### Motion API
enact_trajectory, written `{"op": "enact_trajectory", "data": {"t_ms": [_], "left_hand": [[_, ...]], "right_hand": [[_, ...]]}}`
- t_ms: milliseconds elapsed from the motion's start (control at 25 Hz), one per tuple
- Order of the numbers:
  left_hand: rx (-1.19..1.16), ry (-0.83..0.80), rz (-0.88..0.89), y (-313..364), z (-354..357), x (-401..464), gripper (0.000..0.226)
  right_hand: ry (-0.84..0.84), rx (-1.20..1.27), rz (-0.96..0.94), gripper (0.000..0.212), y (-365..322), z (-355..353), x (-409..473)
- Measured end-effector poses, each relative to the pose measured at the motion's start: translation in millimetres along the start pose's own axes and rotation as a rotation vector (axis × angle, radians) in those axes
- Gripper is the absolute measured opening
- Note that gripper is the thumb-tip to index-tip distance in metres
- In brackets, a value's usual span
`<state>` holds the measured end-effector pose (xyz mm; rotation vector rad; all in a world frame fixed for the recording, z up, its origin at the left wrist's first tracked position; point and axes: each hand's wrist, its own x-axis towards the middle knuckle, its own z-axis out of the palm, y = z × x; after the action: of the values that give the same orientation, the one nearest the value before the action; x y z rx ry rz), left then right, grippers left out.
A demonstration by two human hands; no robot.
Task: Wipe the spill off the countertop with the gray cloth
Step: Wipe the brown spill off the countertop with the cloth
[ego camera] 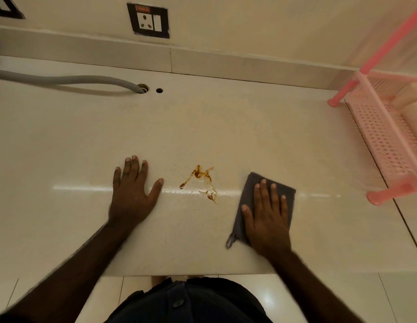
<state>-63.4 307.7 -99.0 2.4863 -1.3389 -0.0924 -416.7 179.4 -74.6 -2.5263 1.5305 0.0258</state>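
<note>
A brown spill (199,177) with thin streaks and a small wet patch lies on the cream countertop (203,127), near its front edge. The gray cloth (249,194) lies flat to the right of the spill, a short gap away. My right hand (267,215) presses flat on the cloth with fingers spread, covering most of it. My left hand (130,194) rests flat on the bare counter to the left of the spill, fingers apart and holding nothing.
A pink plastic rack (387,136) stands at the counter's right end. A gray corrugated hose (70,79) runs into a hole at the back left, beside a smaller hole (159,90). A wall socket (148,21) sits above the backsplash. Tiled floor shows below the front edge.
</note>
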Motion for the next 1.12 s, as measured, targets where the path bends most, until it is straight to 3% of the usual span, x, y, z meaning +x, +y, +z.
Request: {"op": "enact_trajectory", "data": {"t_ms": [240,480,640,840,1120], "left_hand": [[-0.001,0.004,0.001,0,-2,-1,0.087],[-0.007,-0.041,-0.005,4,-9,-1,0.087],[-0.008,-0.040,0.000,4,-10,-2,0.087],[-0.007,-0.067,-0.004,6,-14,-2,0.087],[-0.002,-0.051,-0.004,6,-13,-2,0.086]], "right_hand": [[0.025,0.029,-0.151,0.080,-83,16,18],[0.015,0.029,0.161,0.080,-37,-18,109],[-0.005,0.060,0.184,0.080,-53,-29,140],[-0.029,0.017,-0.069,0.082,-51,-12,87],[0.019,-0.019,0.041,0.083,-26,9,-11]]}}
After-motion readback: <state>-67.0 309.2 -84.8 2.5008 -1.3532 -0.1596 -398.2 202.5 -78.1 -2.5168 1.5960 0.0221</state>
